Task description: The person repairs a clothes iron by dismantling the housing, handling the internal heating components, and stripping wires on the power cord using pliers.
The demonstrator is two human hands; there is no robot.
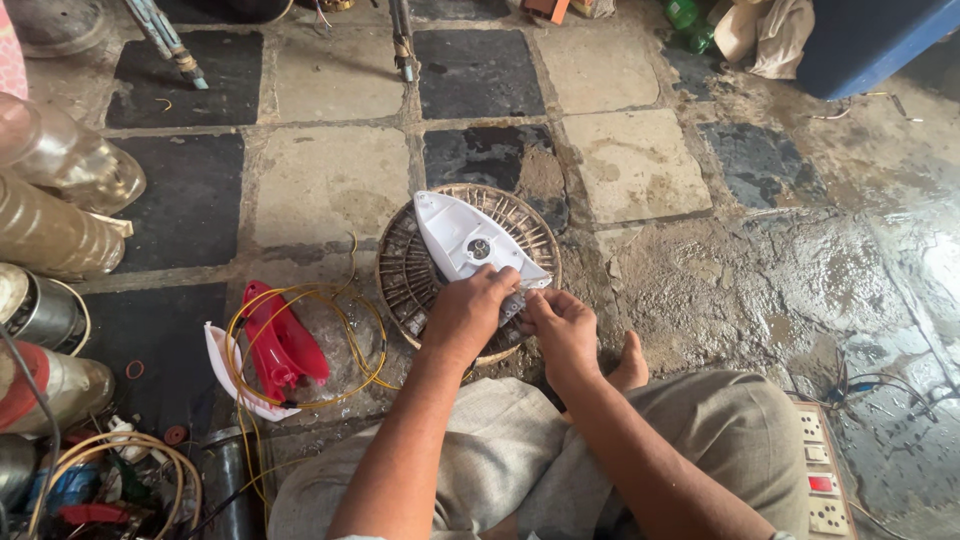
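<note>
A white pointed plastic iron shell (463,235) lies tilted on a round slotted disc (408,270) on the floor. My left hand (468,312) grips the shell's near wide end from the left. My right hand (562,325) is closed at the same end, pinching a small part at the rear edge; what it pinches is too small to tell. Both forearms reach out over my bent knees in grey trousers.
A red iron handle cover (283,345) with looped yellow wire (300,300) lies left. Plastic bottles (55,190) and metal cans (40,310) stand at far left. A switch board (820,470) lies right. Wet muddy floor at right.
</note>
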